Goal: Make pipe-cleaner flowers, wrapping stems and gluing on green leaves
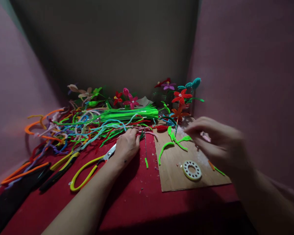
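Note:
My left hand (127, 143) rests at the near edge of a heap of coloured pipe cleaners (105, 125), fingers curled down. Its fingertips are hidden; a dark green bit shows beside the thumb. Just left of it lie yellow-handled scissors (88, 166), blades partly under the hand. My right hand (213, 137), blurred by motion, hovers over the right side of a wooden board (171, 176). Its fingers are bent, with a gap between finger and thumb and nothing visible held. Bright green pipe-cleaner leaves (175, 140) and a white ring with holes (192, 170) lie on the board.
Pliers (61, 166) with yellow and black handles lie at left. Behind the heap is a bundle of green pipe cleaners (129, 113). Finished pipe-cleaner flowers, including a red flower (182, 96), stand along the back. Walls (250, 81) rise on both sides.

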Demonstrator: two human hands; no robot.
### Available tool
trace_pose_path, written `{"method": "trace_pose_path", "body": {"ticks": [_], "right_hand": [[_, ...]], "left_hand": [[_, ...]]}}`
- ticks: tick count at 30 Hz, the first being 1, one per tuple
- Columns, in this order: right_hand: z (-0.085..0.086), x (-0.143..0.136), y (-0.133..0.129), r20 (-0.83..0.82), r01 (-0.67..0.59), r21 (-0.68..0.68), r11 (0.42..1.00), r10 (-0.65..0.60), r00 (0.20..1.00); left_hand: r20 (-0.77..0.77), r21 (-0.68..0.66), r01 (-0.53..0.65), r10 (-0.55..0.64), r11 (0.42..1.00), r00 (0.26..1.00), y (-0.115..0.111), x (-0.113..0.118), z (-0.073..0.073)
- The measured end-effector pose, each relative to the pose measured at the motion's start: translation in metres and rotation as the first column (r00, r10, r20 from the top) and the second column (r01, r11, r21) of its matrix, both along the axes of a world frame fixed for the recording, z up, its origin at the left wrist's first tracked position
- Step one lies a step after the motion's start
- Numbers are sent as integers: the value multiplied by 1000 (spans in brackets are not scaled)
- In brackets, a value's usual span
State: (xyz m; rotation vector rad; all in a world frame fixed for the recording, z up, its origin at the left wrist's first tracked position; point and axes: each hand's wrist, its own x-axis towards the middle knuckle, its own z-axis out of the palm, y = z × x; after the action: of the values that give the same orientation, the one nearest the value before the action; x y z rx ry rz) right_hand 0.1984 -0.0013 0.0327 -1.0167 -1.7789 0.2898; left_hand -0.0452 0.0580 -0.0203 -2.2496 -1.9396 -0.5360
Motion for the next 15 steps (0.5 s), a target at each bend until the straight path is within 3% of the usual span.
{"method": "trace_pose_path", "body": {"ticks": [2,5,10,15], "right_hand": [[-8,-1,21,326,121,-138,983,-70,943],[-27,-5,52,685,346,-220,912,-108,721],[-56,-12,68,691,362,-226,904,-113,714],[-60,-10,68,591,388,-198,900,-206,780]], "left_hand": [[37,34,41,-43,999,998,-1,2,-2],[61,48,76,-79,996,995,-2,4,-4],[51,54,76,-79,996,996,-5,7,-4],[119,58,107,-113,993,986,-3,7,-5]]}}
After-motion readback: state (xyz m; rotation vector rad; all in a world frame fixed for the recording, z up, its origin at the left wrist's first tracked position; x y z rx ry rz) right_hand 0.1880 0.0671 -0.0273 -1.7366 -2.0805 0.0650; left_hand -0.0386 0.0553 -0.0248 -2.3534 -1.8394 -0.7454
